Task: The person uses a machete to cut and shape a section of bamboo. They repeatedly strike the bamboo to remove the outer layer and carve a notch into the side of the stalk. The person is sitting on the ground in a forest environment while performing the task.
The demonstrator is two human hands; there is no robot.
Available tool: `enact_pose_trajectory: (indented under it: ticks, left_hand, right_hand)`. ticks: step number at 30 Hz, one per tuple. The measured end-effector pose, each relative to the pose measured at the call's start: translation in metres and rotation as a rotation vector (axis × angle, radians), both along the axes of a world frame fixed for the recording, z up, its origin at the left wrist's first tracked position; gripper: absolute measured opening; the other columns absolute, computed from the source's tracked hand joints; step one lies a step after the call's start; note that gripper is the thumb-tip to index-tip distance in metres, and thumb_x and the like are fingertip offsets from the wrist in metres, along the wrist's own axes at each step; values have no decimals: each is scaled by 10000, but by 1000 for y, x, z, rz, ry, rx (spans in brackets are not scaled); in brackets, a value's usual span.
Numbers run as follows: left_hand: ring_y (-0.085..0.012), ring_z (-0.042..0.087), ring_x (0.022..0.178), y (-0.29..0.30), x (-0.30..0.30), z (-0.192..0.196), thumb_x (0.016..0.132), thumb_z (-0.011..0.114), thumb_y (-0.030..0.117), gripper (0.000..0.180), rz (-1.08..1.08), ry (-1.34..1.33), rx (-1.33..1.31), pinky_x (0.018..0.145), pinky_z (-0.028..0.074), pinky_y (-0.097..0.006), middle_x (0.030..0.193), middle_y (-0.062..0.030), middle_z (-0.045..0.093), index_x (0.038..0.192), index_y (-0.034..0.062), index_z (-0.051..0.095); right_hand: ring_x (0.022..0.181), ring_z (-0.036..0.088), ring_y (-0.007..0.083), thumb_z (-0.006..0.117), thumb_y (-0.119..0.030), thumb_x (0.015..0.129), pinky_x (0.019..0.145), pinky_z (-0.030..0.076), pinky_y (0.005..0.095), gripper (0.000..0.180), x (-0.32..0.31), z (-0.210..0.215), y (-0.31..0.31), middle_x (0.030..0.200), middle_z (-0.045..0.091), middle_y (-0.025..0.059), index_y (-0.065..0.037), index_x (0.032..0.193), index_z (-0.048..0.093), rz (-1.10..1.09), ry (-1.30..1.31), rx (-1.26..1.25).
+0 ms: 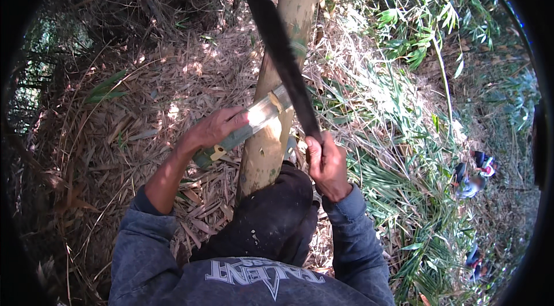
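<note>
My right hand (329, 166) grips the handle of a machete (281, 52), whose dark broad blade slants up and to the left, slightly blurred. Closed around a section of bamboo (236, 137) is my left hand (220, 127). This piece lies across a thick pale pole (264, 155), with a yellowish cut notch near its upper right end and another near its lower left end. The blade crosses in front of the piece's right end; whether the two touch I cannot tell. The handle is mostly hidden by my fingers.
The pole runs from beside my bent dark-trousered leg (271, 213) away to the top. Dry leaves (144, 133) cover the ground at left. Green bamboo foliage (375, 162) and a thin stem (441, 75) stand at right. Other people (472, 185) are farther off at right.
</note>
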State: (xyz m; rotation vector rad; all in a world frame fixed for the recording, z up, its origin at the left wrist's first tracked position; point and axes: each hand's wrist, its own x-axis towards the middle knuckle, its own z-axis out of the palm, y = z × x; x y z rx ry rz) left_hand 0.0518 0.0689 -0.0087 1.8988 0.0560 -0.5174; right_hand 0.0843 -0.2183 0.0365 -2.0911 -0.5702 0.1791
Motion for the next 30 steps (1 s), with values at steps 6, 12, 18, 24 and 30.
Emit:
enact_pose_trajectory:
  ticks: [6, 12, 18, 24, 30]
  left_hand:
    - [-296, 614, 1039, 1, 5, -5, 989, 488, 541, 644, -31, 16, -31, 921, 471, -410, 1093, -181, 638, 1274, -34, 546]
    - [-367, 623, 1011, -12, -4, 5, 993, 457, 550, 639, -3, -78, 254, 866, 474, -440, 1104, -221, 633, 1253, -29, 537]
    - [-459, 618, 1013, -21, -6, 5, 998, 461, 472, 539, 97, -94, 225, 836, 484, -500, 1041, -297, 652, 1150, -31, 579]
    - [-360, 646, 1006, -6, 2, -4, 1023, 412, 490, 581, 14, -152, 143, 897, 476, -423, 1063, -242, 667, 1248, -26, 555]
    - [-357, 642, 1026, -5, 4, 2, 1022, 419, 492, 584, -3, -111, 139, 910, 473, -422, 1087, -233, 665, 1258, -23, 560]
  right_hand:
    - [511, 544, 442, 569, -269, 1000, 456, 373, 510, 288, 8, -47, -16, 559, 520, 224, -20, 894, 471, 62, -45, -250]
    - [514, 547, 447, 551, -275, 1008, 460, 386, 525, 290, 3, -53, -14, 572, 530, 228, -23, 896, 464, 65, -56, -239]
    - [474, 543, 405, 581, -208, 994, 435, 374, 483, 240, 3, -54, 1, 565, 537, 209, -4, 906, 489, 27, -130, -184]
    - [500, 598, 337, 605, -104, 964, 459, 423, 408, 136, 5, -4, 7, 620, 586, 180, 3, 920, 532, -51, -119, 83]
    - [508, 612, 329, 612, -99, 961, 450, 427, 410, 144, -2, -5, 7, 583, 565, 178, -2, 904, 522, -49, -60, 29]
